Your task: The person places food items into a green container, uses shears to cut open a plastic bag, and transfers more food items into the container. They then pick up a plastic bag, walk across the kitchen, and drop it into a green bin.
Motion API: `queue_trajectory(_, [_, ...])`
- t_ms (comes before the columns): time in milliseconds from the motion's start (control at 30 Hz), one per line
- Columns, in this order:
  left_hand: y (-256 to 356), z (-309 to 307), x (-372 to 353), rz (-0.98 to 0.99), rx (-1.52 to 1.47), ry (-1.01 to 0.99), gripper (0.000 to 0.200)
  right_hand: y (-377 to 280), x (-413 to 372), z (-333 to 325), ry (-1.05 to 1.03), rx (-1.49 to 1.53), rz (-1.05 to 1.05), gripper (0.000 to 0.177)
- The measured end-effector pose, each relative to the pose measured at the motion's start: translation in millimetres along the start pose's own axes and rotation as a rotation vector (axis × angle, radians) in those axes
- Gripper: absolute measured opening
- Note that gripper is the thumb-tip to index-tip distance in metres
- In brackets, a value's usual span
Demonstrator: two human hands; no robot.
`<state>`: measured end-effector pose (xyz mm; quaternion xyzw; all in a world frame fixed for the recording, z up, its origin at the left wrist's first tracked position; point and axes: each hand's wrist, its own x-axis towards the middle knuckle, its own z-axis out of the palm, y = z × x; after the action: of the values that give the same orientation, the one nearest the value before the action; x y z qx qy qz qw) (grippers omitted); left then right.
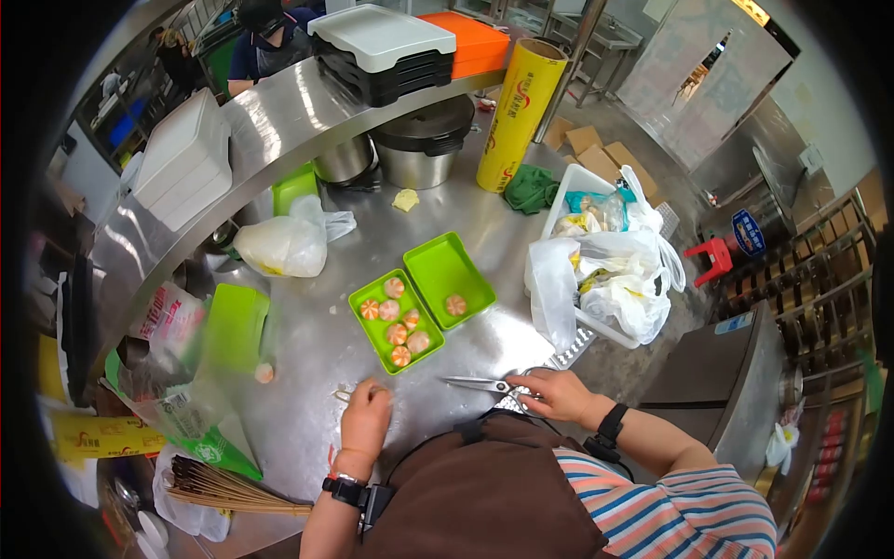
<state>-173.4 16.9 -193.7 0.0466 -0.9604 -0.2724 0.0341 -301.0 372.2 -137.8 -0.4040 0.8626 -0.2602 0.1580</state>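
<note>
My right hand (549,393) is closed on the handles of a pair of scissors (480,383), whose blades point left over the steel table. My left hand (366,407) is closed near the table's front, with a small bit of something at its fingertips that I cannot make out. Beyond my hands lies a green tray (375,341) with several round orange-and-white pieces. Beside it, touching, a second green tray (451,282) holds one such piece (455,305). Another round piece (264,373) lies on the table at the left, near a green container (237,326).
A white basket of plastic bags (622,328) stands at the right edge. Behind are a yellow film roll (521,116), a green cloth (532,189) and a steel pot (419,154). Wooden skewers (223,486) lie front left. A person (270,47) is beyond the raised shelf.
</note>
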Motion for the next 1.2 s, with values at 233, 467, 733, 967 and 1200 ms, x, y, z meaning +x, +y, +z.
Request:
queue_trajectory(233, [-31.0,-5.7,-22.9,-0.462,-0.798,0.302,0.041,4.5,32.6,2.6,-0.078,-0.048,-0.107,0.039])
queue_trajectory(467, [-26.8,-20.3,-41.8,-0.612,-1.234,0.389,0.039,-7.4,66.5,5.9,-0.159,-0.013,-0.191,0.039])
queue_trajectory(733, [-51.9,-1.4,-61.7,-0.697,-0.913,0.408,0.033,-12.9,81.7,11.7,-0.369,0.18,-0.111,0.049])
queue_trajectory(967, [-30.1,5.6,-53.9,-0.687,-0.469,0.482,0.042,-25.0,108.8,37.8,-0.419,0.58,-0.155,0.053])
queue_trajectory(1200, [-22.7,7.0,-47.0,-0.726,-0.372,0.593,0.045,-90.0,142.9,52.9,-0.443,0.638,-0.286,0.051])
